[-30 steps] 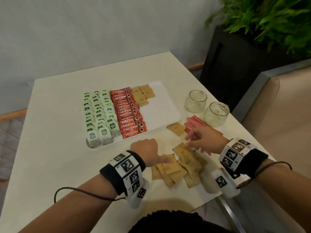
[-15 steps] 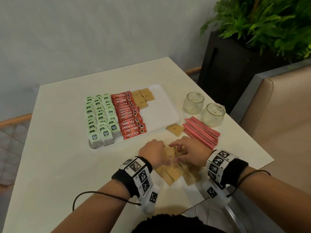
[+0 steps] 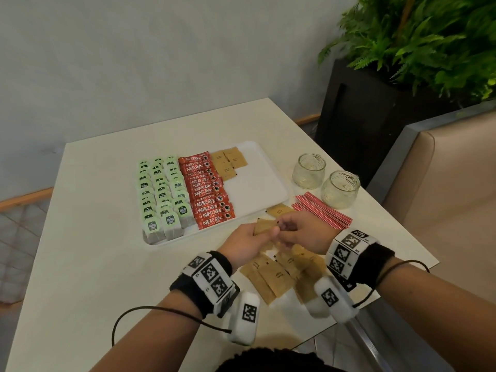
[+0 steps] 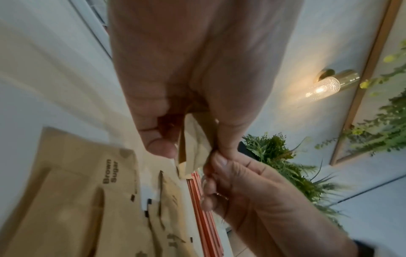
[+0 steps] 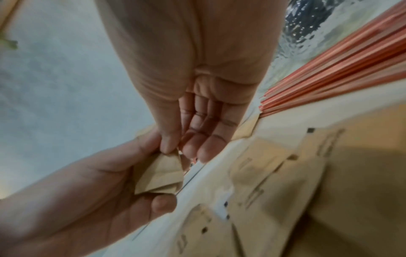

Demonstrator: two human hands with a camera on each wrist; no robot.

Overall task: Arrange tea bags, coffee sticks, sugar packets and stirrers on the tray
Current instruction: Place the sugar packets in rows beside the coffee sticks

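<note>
My left hand (image 3: 264, 234) holds a small stack of brown sugar packets (image 3: 264, 226) just in front of the white tray (image 3: 257, 189). In the left wrist view its thumb and fingers pinch the stack (image 4: 193, 147). My right hand (image 3: 283, 227) meets it from the right and pinches the stack's corner (image 5: 162, 172) with thumb and fingertips (image 5: 168, 147). The tray carries rows of green tea bags (image 3: 161, 189), red coffee sticks (image 3: 209, 194) and a few sugar packets (image 3: 228, 162). More loose sugar packets (image 3: 279, 272) lie under my hands. Red stirrers (image 3: 322, 210) lie to the right.
Two empty glass jars (image 3: 308, 171) (image 3: 340, 189) stand right of the tray, behind the stirrers. One single sugar packet (image 3: 280, 210) lies by the tray's front right corner. A black planter (image 3: 375, 124) and a beige seat (image 3: 442, 183) border the table on the right.
My right hand came in from near the stirrers to meet the left. Both hands now hold a stack of sugar packets together, lifted above the loose pile and nearer the tray.
</note>
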